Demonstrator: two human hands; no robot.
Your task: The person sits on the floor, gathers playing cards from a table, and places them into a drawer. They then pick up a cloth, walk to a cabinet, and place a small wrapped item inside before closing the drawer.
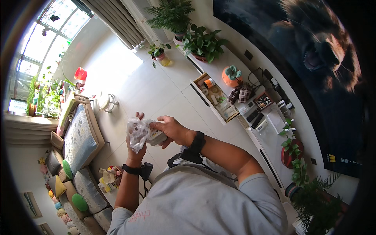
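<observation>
My left hand (138, 152) holds a crumpled clear plastic bag (137, 135), which covers much of its palm and fingers. Beside the bag is a small pale box-like container (156, 137), gripped by my right hand (173, 129) with the thumb on top. The container's contents are too small to tell. Both hands are close together above the tiled floor, in front of my body. To the right, an open drawer (216, 97) of the white TV cabinet (243, 64) shows an orange-and-black roll or jar (209, 83) and several small packets.
On the cabinet stand potted plants (202, 42), an orange plush toy (232, 77), remote controls (255, 117) and a small box of odds and ends (263, 100). A large television (293, 58) is behind them. A sofa (79, 135) and a low table with a basket (117, 173) are at left.
</observation>
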